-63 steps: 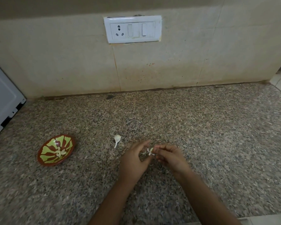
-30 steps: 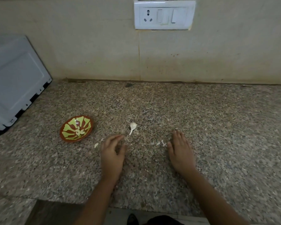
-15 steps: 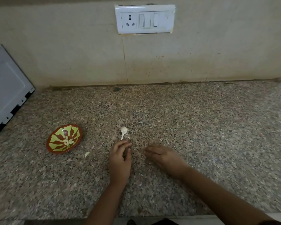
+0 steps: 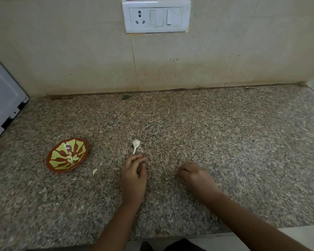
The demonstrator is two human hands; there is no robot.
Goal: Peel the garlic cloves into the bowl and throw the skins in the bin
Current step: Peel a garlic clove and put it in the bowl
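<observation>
Right hand [image 4: 196,175] has curled on speckled granite [image 4: 225,133], left hand [image 4: 133,176] loosely bent; grasp indiscernible.

Observed: left hand [image 4: 133,175] and right hand [image 4: 196,176] bare; both forearms [image 4: 243,220] bare up to the frame edge. A dark garment [image 4: 181,245] shows low between the arms.

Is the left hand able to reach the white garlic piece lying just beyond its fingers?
Probably yes. The garlic piece lies on the countertop just past the left hand, with nothing between them. Its fingers are curled, though; whether they already hold something is unclear.
</observation>
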